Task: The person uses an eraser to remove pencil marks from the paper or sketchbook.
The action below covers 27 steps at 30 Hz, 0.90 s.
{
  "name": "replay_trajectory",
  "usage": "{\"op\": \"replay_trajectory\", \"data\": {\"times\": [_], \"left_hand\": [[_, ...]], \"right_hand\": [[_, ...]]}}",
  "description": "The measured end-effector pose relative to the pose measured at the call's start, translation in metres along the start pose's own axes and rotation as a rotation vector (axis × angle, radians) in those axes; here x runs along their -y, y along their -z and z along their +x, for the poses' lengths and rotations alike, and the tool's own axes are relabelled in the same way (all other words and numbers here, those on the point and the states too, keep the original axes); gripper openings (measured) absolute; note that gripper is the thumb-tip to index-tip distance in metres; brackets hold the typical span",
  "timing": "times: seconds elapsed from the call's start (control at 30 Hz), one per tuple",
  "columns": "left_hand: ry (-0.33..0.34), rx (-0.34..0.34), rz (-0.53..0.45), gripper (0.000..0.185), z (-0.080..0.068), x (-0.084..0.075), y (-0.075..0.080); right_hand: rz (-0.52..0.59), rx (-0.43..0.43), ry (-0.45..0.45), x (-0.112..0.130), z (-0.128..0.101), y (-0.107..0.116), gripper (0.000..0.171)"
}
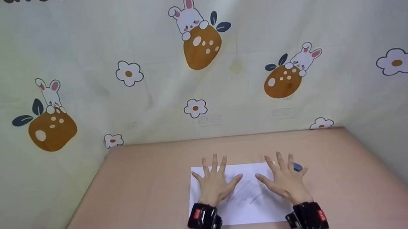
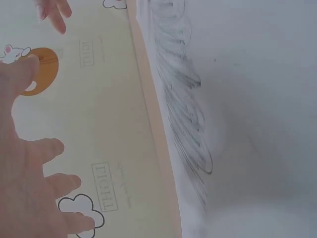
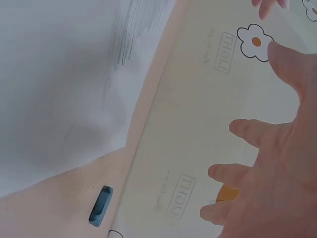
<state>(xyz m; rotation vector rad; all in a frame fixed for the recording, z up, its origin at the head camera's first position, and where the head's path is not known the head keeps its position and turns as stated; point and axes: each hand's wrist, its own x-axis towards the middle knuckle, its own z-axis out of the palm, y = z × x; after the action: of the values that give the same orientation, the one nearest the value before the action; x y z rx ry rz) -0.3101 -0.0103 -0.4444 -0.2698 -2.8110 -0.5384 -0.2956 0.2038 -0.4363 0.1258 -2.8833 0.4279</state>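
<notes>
A white sheet of paper (image 1: pixel 252 212) lies on the table, with grey pencil-like scribble marks (image 2: pixel 185 109) across its middle. Over its left part my left hand (image 1: pixel 213 184) is spread, fingers straight and apart, holding nothing. My right hand (image 1: pixel 285 179) is spread the same way over the right part, thumb pointing toward the left one. Both hands appear raised above the sheet in the wrist views. Just off the paper's right edge, partly behind my right fingers in the head view, sits a small dark blue block (image 3: pixel 101 206), possibly an eraser.
The tan table (image 1: pixel 140 195) reaches back to a pale curtain (image 1: pixel 158 104) printed with bunnies, orange fruit and flowers. The curtain also runs along both sides. A black wrist camera (image 1: pixel 204 219) is strapped to my left wrist, another (image 1: pixel 307 218) to my right.
</notes>
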Motion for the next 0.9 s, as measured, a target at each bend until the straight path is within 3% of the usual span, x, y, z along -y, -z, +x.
{"op": "replay_trajectory", "data": {"times": [0.2, 0.43, 0.6, 0.77, 0.9], "left_hand": [[0.012, 0.064, -0.025, 0.082, -0.002, 0.006, -0.002], [0.055, 0.227, -0.101, 0.085, -0.003, 0.011, 0.002], [0.110, 0.315, -0.117, 0.093, -0.007, 0.011, 0.006], [0.138, 0.388, -0.063, 0.102, -0.013, 0.005, 0.010], [0.156, 0.450, 0.023, 0.106, -0.017, -0.001, 0.011]], "right_hand": [[0.025, 0.022, -0.031, -0.017, 0.003, -0.002, 0.070], [0.114, 0.077, -0.143, -0.063, 0.013, -0.002, 0.058], [0.158, 0.154, -0.134, -0.077, 0.022, -0.007, 0.058], [0.084, 0.146, -0.109, -0.083, 0.034, -0.008, 0.053], [0.043, 0.125, -0.112, -0.087, 0.040, -0.008, 0.035]]}}
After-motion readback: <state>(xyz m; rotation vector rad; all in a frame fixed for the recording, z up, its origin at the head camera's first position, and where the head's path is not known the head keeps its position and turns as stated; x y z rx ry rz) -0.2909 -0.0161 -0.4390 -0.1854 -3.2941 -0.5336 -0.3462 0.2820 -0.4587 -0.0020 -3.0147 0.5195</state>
